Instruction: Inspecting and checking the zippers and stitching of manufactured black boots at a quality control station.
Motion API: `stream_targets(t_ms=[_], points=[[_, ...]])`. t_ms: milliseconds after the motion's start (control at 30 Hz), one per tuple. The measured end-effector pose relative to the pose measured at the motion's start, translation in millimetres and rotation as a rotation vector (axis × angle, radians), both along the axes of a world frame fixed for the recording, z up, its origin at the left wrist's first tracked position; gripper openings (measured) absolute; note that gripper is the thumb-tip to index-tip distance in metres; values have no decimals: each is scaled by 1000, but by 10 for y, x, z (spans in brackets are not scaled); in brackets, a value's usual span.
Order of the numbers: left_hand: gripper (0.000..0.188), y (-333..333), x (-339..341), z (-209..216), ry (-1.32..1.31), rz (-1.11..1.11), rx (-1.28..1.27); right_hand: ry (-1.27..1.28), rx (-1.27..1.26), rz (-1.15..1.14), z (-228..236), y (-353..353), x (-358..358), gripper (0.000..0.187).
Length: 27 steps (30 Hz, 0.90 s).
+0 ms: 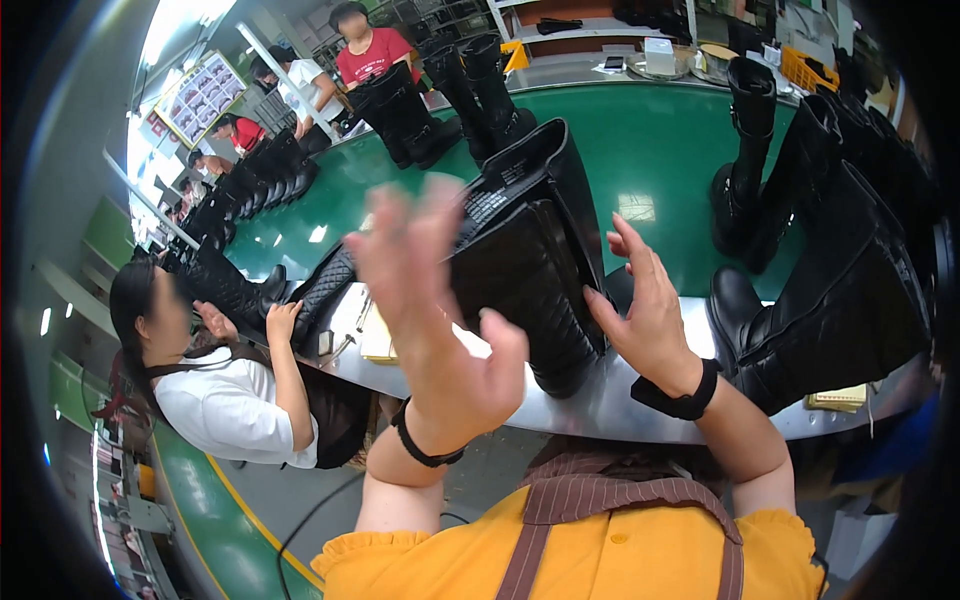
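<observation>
A tall black boot [545, 320] with a quilted panel stands in front of me on the metal edge of the bench, its shaft top facing up and its pale-printed lining showing. My left hand [430, 310] is raised in front of the shaft's left side, blurred by motion, with fingers stretched out and nothing in it. At the boot's right side is my right hand [645, 315], fingers apart; its thumb is at the shaft's edge, and I cannot tell whether it presses on the leather. A black band circles each wrist.
More black boots [830, 290] stand close on my right, and others [480, 90] on the green conveyor [640, 150]. Yellow pads [378, 335] lie on the metal ledge. A co-worker in white [230, 400] handles a quilted boot at my left. Other people work farther along.
</observation>
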<state>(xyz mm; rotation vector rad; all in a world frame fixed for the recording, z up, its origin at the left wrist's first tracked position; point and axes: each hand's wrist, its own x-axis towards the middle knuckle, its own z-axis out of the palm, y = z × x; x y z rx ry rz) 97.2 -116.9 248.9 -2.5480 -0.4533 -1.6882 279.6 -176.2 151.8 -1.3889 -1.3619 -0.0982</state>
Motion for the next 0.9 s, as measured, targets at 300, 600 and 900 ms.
stream_targets(t_ms=[300,600,900], points=[[60,11,65,-160,-99,-14,112,173,-39,99,-185,-49,231,48],[96,113,-51,-2133,18,-126,-658,675,-803,249,-1203,-408,251,27],[43,-40,58,-2321,60,-371,-1264,810,-839,377,-1355,-241,153,26]])
